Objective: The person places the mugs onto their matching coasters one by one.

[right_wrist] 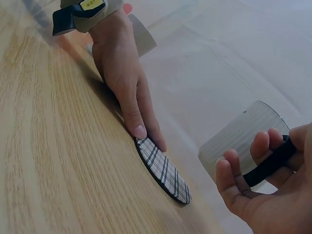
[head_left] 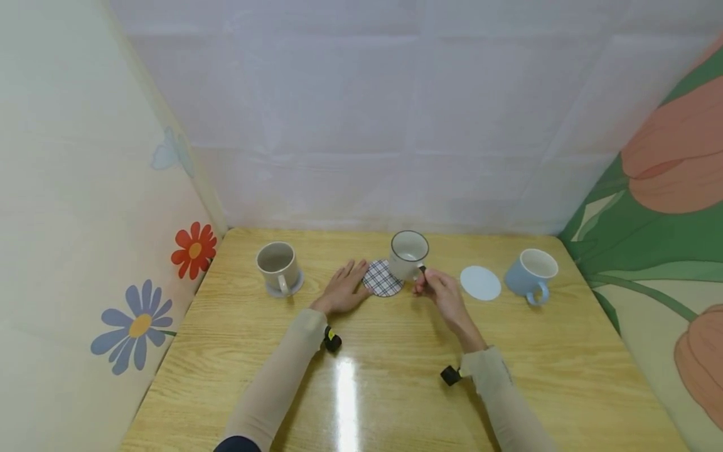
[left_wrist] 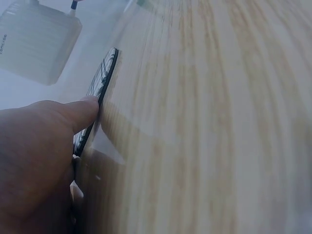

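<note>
A white mug [head_left: 408, 256] with a dark rim is in my right hand [head_left: 443, 295], whose fingers curl round its black handle [right_wrist: 268, 162]. In the right wrist view the mug [right_wrist: 243, 134] is raised off the table, apart from the plaid coaster [right_wrist: 165, 170]. From the head view it overlaps that round coaster's [head_left: 383, 280] right edge. My left hand [head_left: 344, 289] lies with straight fingers at the coaster's left side. Its thumb [left_wrist: 83, 113] touches the coaster's edge in the left wrist view; the other fingers are mostly hidden there.
To the left, a beige mug [head_left: 278, 267] stands on a grey coaster [head_left: 297, 285]. On the right lie a white round coaster [head_left: 480, 283] and, beyond it, a blue mug [head_left: 522, 276] standing on the wooden table [head_left: 407, 389]. A pale cloth [head_left: 361, 125] hangs behind the table.
</note>
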The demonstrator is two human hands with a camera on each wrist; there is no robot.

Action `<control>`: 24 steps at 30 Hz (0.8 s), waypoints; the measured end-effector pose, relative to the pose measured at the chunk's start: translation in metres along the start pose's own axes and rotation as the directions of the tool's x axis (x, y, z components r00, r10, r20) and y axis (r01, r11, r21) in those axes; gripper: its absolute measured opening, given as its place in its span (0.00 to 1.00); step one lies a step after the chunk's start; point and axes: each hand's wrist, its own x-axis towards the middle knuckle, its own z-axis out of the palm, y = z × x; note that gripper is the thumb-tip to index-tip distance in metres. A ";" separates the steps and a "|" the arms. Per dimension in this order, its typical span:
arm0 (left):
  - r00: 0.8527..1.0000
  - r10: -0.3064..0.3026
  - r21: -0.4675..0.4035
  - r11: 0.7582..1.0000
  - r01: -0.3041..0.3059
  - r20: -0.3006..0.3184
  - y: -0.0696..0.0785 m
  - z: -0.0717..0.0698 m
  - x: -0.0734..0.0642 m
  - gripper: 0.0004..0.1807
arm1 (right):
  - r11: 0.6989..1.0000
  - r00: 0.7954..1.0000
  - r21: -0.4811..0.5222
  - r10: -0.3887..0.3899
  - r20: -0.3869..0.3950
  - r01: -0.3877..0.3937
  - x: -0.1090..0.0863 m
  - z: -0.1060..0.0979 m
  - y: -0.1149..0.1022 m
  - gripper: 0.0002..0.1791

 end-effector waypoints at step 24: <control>1.000 0.010 -0.003 1.000 -0.010 -0.011 -0.005 0.004 0.003 0.44 | 0.999 1.000 0.042 -0.025 0.003 0.025 0.005 0.009 0.007 0.22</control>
